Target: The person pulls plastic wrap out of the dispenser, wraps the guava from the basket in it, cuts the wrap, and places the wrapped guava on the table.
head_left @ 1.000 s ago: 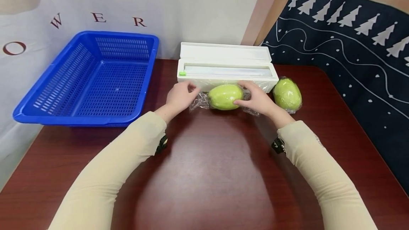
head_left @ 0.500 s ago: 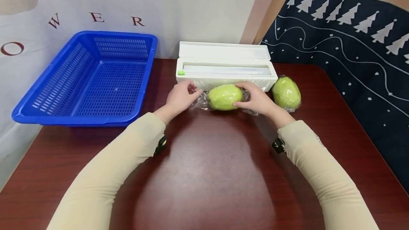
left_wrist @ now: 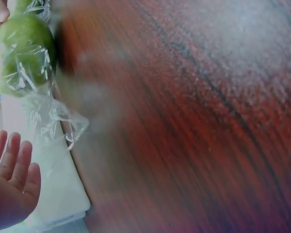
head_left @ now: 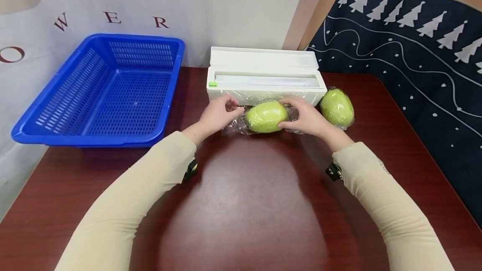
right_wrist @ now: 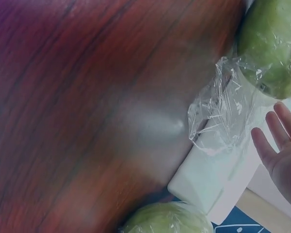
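Observation:
A green oval fruit (head_left: pixel 266 116) lies on its side in clear cling film (head_left: pixel 236 125), which bunches loosely at both ends. My right hand (head_left: pixel 306 116) holds the fruit's right end between thumb and fingers. On the other side, my left hand (head_left: pixel 219 114) is beside the film's left end, fingers relaxed and bent; the left wrist view shows its fingers (left_wrist: pixel 20 162) spread apart from the film. Directly behind the fruit stands a white cling film dispenser (head_left: pixel 265 95), lid up, with a roll (head_left: pixel 267 81) inside and film hanging over its front.
A second green fruit wrapped in film (head_left: pixel 337 108) sits at the dispenser's right end. At the left, a blue plastic basket (head_left: pixel 174 91) rests near the wall. A dark cloth with white trees (head_left: pixel 399 45) borders the table (head_left: pixel 241 204) on the right.
My left hand has shifted slightly right, nearer the fruit. The fruit has turned a little, and my right hand has stayed at its right end. The camera has tilted slightly.

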{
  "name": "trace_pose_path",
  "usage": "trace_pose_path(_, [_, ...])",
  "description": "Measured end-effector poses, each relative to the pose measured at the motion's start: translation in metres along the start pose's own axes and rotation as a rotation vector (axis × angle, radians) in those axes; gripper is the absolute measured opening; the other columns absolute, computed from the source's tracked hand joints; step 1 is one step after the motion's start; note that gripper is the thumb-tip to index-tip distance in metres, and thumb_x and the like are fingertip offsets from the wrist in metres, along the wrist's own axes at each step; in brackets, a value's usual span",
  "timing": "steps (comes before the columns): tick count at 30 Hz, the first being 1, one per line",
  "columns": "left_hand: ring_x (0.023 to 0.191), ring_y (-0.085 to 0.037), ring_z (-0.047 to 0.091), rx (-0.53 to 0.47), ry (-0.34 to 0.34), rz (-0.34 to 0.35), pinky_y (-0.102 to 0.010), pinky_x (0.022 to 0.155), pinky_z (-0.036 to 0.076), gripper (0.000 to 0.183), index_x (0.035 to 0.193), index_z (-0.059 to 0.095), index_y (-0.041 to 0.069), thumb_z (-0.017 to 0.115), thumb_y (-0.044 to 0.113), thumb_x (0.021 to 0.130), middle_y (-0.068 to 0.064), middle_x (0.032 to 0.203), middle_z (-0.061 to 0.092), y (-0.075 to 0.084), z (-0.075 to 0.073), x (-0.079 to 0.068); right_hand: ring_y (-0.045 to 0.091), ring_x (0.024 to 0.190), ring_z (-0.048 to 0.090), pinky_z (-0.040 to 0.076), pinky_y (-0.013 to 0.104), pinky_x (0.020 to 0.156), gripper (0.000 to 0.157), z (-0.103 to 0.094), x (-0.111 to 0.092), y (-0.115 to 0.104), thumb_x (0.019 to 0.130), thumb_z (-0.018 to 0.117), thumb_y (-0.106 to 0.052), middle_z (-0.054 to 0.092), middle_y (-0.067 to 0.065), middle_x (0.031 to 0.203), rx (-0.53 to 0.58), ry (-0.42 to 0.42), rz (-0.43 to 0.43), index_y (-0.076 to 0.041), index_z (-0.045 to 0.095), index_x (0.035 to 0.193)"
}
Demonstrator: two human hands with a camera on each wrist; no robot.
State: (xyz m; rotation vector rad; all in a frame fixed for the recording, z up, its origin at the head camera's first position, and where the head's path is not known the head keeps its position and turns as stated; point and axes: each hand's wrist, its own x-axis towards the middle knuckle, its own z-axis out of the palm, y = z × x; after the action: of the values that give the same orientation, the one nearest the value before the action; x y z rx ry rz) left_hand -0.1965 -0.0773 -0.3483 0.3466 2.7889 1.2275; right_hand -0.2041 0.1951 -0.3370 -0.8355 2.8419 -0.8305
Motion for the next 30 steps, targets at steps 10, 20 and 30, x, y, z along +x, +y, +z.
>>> trace_pose_path(10, [0.109, -0.025, 0.056, -0.034, -0.177, 0.137, -0.037, 0.098, 0.043, 0.047, 0.119, 0.054, 0.004, 0.070, 0.028, 0.082, -0.013, 0.119, 0.059, 0.004, 0.010, -0.002, 0.031, 0.119, 0.050, 0.036, 0.044, 0.104, 0.064, -0.001, -0.003, 0.000, 0.074, 0.078, -0.022, 0.056, 0.018, 0.127, 0.008, -0.008, -0.019, -0.002, 0.053, 0.129])
trace_pose_path(20, [0.116, -0.026, 0.052, 0.032, -0.206, 0.177, -0.036, 0.103, 0.040, 0.054, 0.122, 0.050, 0.002, 0.073, 0.027, 0.080, -0.014, 0.123, 0.054, 0.005, 0.018, 0.000, 0.029, 0.112, 0.055, 0.042, 0.043, 0.098, 0.065, 0.001, -0.003, -0.001, 0.074, 0.078, -0.023, 0.057, 0.017, 0.124, 0.039, -0.017, 0.004, -0.001, 0.052, 0.129])
trace_pose_path(30, [0.122, -0.025, 0.044, 0.204, -0.133, 0.243, -0.041, 0.105, 0.035, 0.067, 0.129, 0.046, 0.006, 0.073, 0.039, 0.078, -0.012, 0.127, 0.050, 0.012, 0.023, 0.002, 0.033, 0.121, 0.045, 0.034, 0.047, 0.104, 0.071, 0.002, -0.002, 0.000, 0.073, 0.079, -0.027, 0.051, 0.018, 0.131, -0.073, -0.015, -0.030, -0.001, 0.048, 0.131])
